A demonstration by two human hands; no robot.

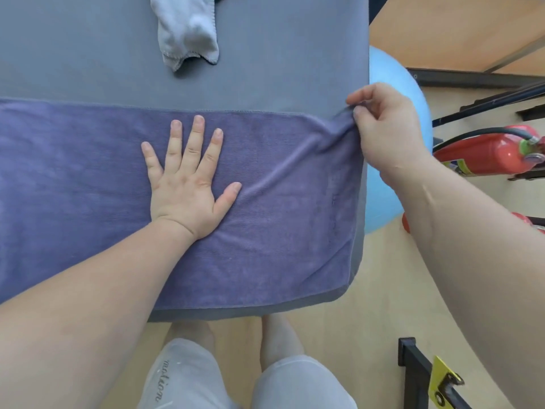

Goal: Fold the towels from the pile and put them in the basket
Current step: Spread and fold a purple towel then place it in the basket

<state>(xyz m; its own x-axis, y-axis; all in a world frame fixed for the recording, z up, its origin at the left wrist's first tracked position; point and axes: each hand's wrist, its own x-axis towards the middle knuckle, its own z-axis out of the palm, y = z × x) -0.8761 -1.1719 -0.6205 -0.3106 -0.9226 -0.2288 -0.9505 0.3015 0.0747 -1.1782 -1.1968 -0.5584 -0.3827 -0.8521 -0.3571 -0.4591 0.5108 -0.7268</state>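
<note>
Purple towel spread flat, fold just starting.

Your left hand (188,184) lies spread and flat on the purple towel (88,187), pinning it to the grey table (280,54). Your right hand (383,128) pinches the towel's far right corner at the table edge. This looks like fold 1 of this towel, not yet made. 1 crumpled grey towel (188,31) waits beyond it. The basket is out of view. A blue exercise ball (392,84) and red fire extinguisher (486,152) sit beside the table, clear of your work.
</note>
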